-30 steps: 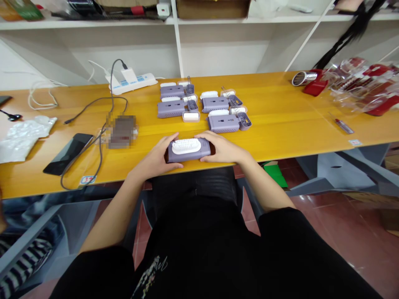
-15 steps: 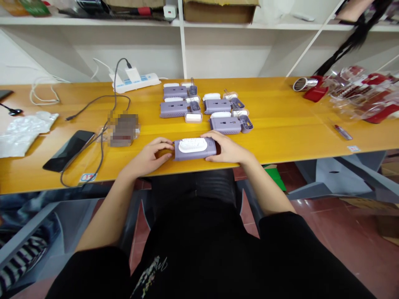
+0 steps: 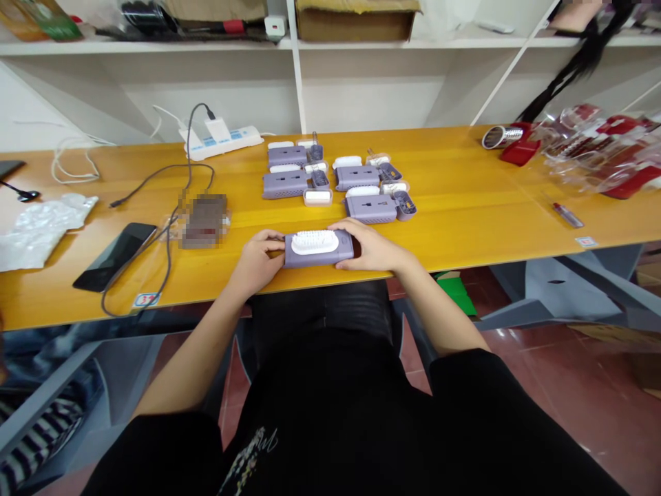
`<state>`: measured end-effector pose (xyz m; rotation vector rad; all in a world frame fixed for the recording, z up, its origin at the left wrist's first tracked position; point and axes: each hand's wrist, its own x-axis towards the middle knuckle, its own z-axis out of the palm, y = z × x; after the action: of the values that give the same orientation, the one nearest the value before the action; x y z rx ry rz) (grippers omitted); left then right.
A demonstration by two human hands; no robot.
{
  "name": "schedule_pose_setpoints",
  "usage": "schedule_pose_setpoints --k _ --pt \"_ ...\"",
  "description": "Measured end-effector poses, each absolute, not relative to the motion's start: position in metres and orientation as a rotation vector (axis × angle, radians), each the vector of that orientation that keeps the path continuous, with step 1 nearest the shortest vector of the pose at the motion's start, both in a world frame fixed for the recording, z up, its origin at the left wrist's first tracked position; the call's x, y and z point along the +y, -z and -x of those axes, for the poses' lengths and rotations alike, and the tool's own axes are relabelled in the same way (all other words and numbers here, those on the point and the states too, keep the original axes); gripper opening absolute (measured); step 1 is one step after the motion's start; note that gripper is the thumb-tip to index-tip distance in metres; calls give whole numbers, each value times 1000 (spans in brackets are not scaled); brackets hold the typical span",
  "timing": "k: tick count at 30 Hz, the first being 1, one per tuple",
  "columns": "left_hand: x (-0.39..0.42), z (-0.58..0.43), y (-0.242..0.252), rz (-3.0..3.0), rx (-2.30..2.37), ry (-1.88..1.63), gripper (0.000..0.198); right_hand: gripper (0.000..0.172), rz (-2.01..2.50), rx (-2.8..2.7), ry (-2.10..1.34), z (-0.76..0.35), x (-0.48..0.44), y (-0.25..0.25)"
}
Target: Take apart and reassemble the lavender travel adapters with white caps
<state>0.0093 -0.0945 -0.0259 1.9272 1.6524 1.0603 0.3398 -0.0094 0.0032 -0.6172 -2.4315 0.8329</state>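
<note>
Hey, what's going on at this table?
The right hand grips one end of a purple case with a white bristly pad on top, near the front edge of the yellow table. The left hand is at the other end. Four more purple cases sit farther back.

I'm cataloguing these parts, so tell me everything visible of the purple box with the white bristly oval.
The plastic-looking purple box runs lengthwise across the view near the yellow wooden table's front edge. A white oval pad of short bristles faces up. The right-hand grip clasps the box's right end; the left-hand grip meets or nearly meets its left end.
</note>
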Motion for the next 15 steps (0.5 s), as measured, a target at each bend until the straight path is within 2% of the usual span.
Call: schedule_pose_setpoints --k 9,15 --pt "-101 -16 22 -1869 1761 -1235 15 82 598 -2425 -830 -341 -6 -1" --pt "-98 -12 24 -1886 1736 -1095 16 82 599 -2420 -828 -341 -5 0"
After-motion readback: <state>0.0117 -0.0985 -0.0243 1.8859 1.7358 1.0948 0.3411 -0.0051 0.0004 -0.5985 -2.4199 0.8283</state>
